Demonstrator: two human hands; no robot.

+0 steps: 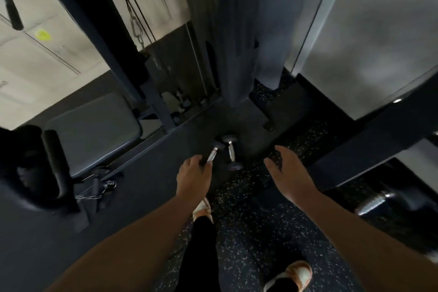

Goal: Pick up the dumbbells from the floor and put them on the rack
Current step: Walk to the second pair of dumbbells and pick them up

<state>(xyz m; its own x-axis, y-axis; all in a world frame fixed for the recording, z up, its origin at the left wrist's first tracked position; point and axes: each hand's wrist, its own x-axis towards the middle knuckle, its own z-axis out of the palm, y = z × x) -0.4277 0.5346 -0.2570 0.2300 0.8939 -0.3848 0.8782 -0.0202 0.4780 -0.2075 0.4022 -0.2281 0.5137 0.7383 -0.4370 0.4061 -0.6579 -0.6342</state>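
Two small dumbbells with chrome handles and dark heads lie side by side on the dark rubber floor, the left dumbbell [214,152] and the right dumbbell [231,152]. My left hand [194,179] reaches down over the near end of the left dumbbell with its fingers loosely curled, hiding that dumbbell's near head; it looks to be above it, not gripping. My right hand [288,170] hovers to the right of the pair, fingers spread and empty. No rack is plainly recognisable.
A grey machine column [233,54] rises just behind the dumbbells. A padded bench [94,125] and roller pads sit at left, with a chain and straps [99,188] on the floor. A dark beam [360,147] crosses at right, above a blurred chrome handle [372,201]. My feet [292,275] stand below.
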